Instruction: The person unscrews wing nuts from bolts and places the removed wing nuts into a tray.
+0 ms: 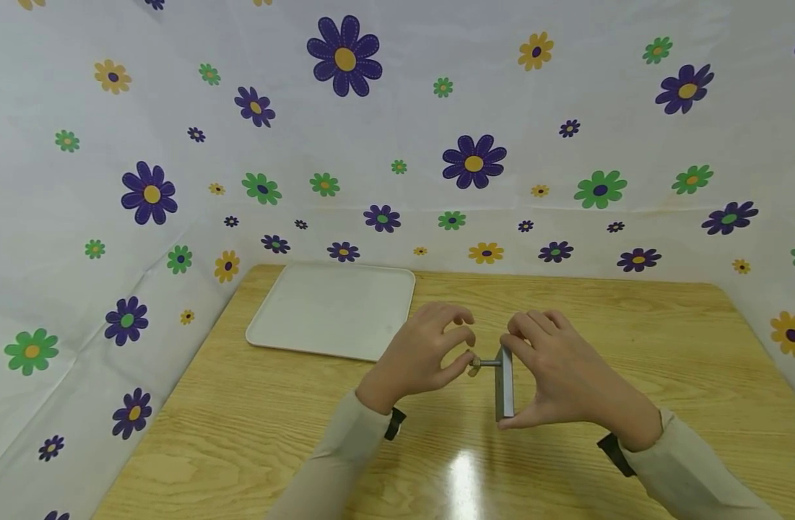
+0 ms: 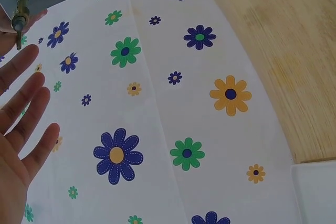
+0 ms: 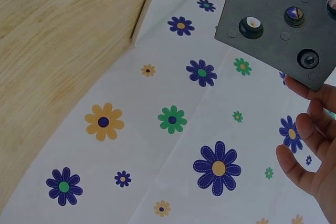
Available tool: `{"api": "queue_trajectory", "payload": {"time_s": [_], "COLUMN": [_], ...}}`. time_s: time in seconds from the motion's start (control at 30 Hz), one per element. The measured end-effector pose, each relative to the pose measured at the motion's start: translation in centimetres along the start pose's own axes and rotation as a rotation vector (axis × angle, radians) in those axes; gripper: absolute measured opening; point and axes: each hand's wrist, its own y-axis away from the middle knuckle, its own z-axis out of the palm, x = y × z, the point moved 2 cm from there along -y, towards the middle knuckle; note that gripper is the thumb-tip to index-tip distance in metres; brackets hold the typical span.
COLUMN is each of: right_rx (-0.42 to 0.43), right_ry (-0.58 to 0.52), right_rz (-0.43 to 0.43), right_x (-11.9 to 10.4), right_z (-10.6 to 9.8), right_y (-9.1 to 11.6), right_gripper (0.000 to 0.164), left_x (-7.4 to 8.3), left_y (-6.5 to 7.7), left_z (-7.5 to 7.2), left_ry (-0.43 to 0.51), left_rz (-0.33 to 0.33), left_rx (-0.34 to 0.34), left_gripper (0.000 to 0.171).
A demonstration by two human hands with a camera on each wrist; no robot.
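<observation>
My right hand pinches a grey metal plate by its edges, fingers at the far end and thumb at the near end. The plate stands on edge above the table. A bolt sticks out of its left side, with a brass-coloured wing nut on the end. Beside the nut is my left hand, fingers loosely bent and spread; whether the thumb touches the nut is hard to tell. In the right wrist view, the plate's other face shows several round holes, one with a socket bolt head in it.
A white tray lies at the back left of the wooden table. Flower-printed white cloth hangs behind the table and along its sides.
</observation>
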Motion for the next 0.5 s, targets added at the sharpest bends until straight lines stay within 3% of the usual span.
{"api": "queue_trajectory", "payload": {"time_s": [0.5], "right_rx": [-0.007], "right_ry": [0.006], "right_rz": [0.003], "right_x": [0.05], "right_z": [-0.19], "right_y": [0.00], "right_gripper": [0.089], "left_x": [-0.16], "left_y": [0.15], "left_z": [0.01], "left_ry": [-0.012], "left_rz": [-0.008], "left_rx": [-0.009], "left_gripper": [0.007]}}
